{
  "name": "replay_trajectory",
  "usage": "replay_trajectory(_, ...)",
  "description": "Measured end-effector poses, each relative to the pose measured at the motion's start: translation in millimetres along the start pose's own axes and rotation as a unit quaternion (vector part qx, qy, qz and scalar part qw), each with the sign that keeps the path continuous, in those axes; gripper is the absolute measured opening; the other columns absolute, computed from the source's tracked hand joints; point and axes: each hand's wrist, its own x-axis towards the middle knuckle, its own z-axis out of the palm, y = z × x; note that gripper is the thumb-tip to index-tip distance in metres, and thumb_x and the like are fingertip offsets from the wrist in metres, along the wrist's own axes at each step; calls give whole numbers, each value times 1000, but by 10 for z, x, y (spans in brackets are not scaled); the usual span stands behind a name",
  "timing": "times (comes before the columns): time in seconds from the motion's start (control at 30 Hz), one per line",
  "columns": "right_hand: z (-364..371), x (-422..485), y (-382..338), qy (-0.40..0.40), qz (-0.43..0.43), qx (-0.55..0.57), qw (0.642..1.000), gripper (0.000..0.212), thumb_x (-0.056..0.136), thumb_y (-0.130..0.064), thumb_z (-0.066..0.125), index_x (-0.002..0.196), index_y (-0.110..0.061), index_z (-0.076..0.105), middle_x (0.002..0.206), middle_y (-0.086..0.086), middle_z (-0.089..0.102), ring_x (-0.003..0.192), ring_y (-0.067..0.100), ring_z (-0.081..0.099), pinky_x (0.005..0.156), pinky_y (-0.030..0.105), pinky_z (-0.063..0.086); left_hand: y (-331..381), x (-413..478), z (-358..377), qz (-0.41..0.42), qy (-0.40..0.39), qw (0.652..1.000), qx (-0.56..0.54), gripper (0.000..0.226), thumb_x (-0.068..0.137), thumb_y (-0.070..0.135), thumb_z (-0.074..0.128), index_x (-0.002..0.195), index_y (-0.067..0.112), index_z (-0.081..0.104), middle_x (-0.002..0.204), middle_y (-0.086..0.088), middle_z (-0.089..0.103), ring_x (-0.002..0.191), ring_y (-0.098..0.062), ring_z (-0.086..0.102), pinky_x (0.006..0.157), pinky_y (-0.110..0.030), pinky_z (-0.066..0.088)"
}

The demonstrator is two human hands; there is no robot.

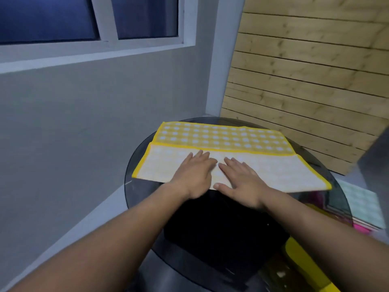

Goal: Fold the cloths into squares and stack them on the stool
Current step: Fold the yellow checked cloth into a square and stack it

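My left hand and right hand lie flat, fingers straight, side by side on the middle of the yellow cloth. Its long axis runs crosswise beneath them, one end beyond each hand, so I judge either could fold its end over.

Both bare forearms reach forward from the bottom edge, converging toward centre. Left hand lies palm down, fingers straight and close together. Right hand lies palm down just beside it, fingers spread, thumb out toward the left hand. Hands close together, not overlapping.
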Motion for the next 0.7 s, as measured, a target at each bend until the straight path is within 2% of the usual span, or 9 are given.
replay_trajectory(0.1,17,1,14,7,-4,2,1000,79,94,-68,28,157,-27,6,166,-2,-8,151,11,-13,123,37,-7,-19,96,106,-15,-1,1000,23,41,103,25,31,143,23,43,157,-3,32,151,-25,15,123,-41,9)
replay_trajectory(0.2,29,18,31,6,-7,12,1000,81,92,-69,29,157,-26,7,166,-1,-7,151,12,-13,123,38,-7,-46,90,164,-47,-39,997,45,53,105,41,23,155,28,22,167,1,8,154,-20,-3,124,-44,-3)
replay_trajectory(0.3,17,-5,98,3,-12,22,1000,83,92,-71,30,157,-25,8,166,-3,-7,151,13,-13,123,40,-6,-32,109,172,-70,-77,991,79,60,103,51,15,159,33,3,167,2,-10,152,-20,-17,122,-49,-10)
replay_trajectory(0.47,-94,-252,658,-9,29,7,1000,87,89,-75,26,158,-26,4,165,-4,-10,151,16,-15,123,42,-6,-32,104,178,-69,-79,989,103,61,102,53,12,158,35,-1,166,3,-13,152,-21,-18,122,-49,-10)
replay_trajectory(0.6,-185,-611,1218,-25,87,-16,996,107,71,-90,10,157,-28,-1,165,-1,-13,151,19,-16,123,43,-6,-29,112,179,-68,-79,989,109,60,103,52,13,158,35,-1,166,4,-13,152,-21,-17,122,-48,-9)
replay_trajectory(0.7,-179,-717,1343,-29,92,-24,995,104,72,-88,8,157,-28,-4,164,-1,-16,151,18,-18,123,43,-7,-31,105,183,-71,-78,988,113,60,103,52,14,158,35,-1,166,4,-13,152,-21,-16,122,-48,-8)
